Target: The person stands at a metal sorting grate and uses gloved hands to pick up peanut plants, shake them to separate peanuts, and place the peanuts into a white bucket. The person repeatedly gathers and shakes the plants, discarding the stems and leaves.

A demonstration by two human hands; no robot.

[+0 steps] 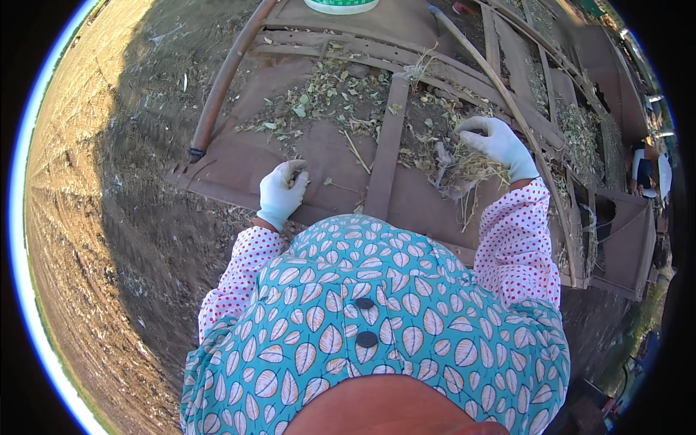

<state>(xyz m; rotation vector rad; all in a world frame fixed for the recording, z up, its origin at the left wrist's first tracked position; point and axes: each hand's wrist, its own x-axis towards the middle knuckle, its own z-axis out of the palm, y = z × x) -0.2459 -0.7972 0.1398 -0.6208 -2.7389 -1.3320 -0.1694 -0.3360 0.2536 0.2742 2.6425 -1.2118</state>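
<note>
My left hand [284, 190], in a white knit glove, is curled above the near edge of a brown metal sheet [326, 157]; whether something small lies in its fingers cannot be told. My right hand [495, 142], gloved alike, is bent over a tangle of dry stalks [473, 168] with thin whitish plastic film [445, 157] in it. The thumb and fingers are curved, and whether they grip any stalks is unclear. Between the hands a flat metal bar [387, 147] runs away from me. Green and dry leaves [326, 98] with soil are scattered over the sheet.
A rusty pipe [231, 81] rises on the left, and a long wooden pole [489, 70] slants on the right. A white and green bucket [341, 5] stands at the far side. At the far right is another person [650, 171]. Bare soil [152, 179] lies left.
</note>
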